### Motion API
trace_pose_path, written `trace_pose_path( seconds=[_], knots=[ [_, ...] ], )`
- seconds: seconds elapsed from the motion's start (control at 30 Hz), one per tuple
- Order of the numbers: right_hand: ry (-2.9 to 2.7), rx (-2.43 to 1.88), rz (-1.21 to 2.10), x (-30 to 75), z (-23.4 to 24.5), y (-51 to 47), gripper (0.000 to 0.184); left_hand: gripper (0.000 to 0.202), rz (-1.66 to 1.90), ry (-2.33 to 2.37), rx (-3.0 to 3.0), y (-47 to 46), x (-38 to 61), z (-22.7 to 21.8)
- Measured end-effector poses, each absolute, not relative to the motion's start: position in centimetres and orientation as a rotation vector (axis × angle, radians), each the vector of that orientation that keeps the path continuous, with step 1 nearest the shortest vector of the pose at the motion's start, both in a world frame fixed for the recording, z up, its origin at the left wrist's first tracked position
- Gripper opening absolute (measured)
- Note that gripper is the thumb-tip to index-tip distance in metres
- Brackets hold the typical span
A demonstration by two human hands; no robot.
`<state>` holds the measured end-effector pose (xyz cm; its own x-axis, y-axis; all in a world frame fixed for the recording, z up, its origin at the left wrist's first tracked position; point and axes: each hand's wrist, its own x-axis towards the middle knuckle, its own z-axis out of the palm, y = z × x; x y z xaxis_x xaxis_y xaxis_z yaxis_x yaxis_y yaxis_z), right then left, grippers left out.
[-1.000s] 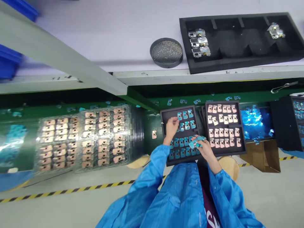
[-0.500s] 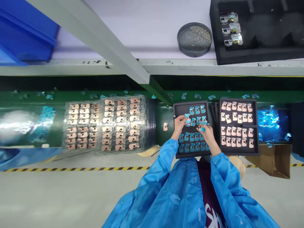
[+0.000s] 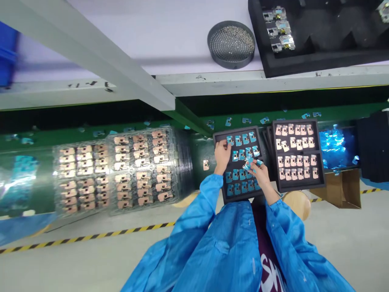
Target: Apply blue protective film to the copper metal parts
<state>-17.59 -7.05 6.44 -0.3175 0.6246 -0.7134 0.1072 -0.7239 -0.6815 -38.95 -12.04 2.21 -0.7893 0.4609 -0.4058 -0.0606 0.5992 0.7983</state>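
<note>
A black tray (image 3: 219, 138) in front of me holds rows of small blue-filmed parts (image 3: 242, 176). My left hand (image 3: 222, 153) reaches over the tray's upper left corner, fingertips pinched on a blue part there. My right hand (image 3: 258, 172) hovers over the tray's middle, fingers closed on a small bunch of blue parts (image 3: 251, 162). Both arms wear blue sleeves.
A second black tray (image 3: 319, 156) of copper-pink parts lies to the right. Stacks of clear blister trays (image 3: 142, 168) with copper parts sit to the left on the green belt. A round mesh dish (image 3: 231, 44) and a black foam tray (image 3: 319, 61) rest on the far shelf. A cardboard box (image 3: 345, 190) stands at right.
My left hand has moved up to the tray's top left corner. My right hand has stayed over the middle with its blue parts. The view has shifted slightly.
</note>
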Motion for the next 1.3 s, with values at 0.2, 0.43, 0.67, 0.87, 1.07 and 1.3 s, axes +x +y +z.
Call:
trace_pose_path(
  seconds=[0.2,0.43,0.67,0.87,1.07,1.3],
  knots=[
    [-0.975,-1.490,2.173,-21.9,5.6,-8.1,0.026,0.027,1.215,1.912,0.445,-17.5,-33.6,4.0],
    [-1.125,-1.502,2.144,-23.6,4.6,-9.3,0.027,0.014,1.112,2.051,0.573,-17.6,-40.5,3.5],
    [-1.200,-1.640,2.106,-22.4,2.9,-10.7,0.034,0.034,0.633,2.083,0.939,-11.5,-50.0,2.0],
    [-1.154,-1.647,2.134,-21.8,3.2,-12.5,0.017,0.027,0.313,2.050,1.119,-8.0,-51.6,0.1],
    [-0.968,-1.653,2.182,-23.5,2.6,-12.7,0.028,0.020,0.287,2.185,1.200,-8.6,-49.1,0.7],
    [-0.790,-1.671,2.064,-26.0,1.0,-12.9,0.041,0.038,0.612,2.337,1.063,-15.5,-44.0,3.5]
  ],
)
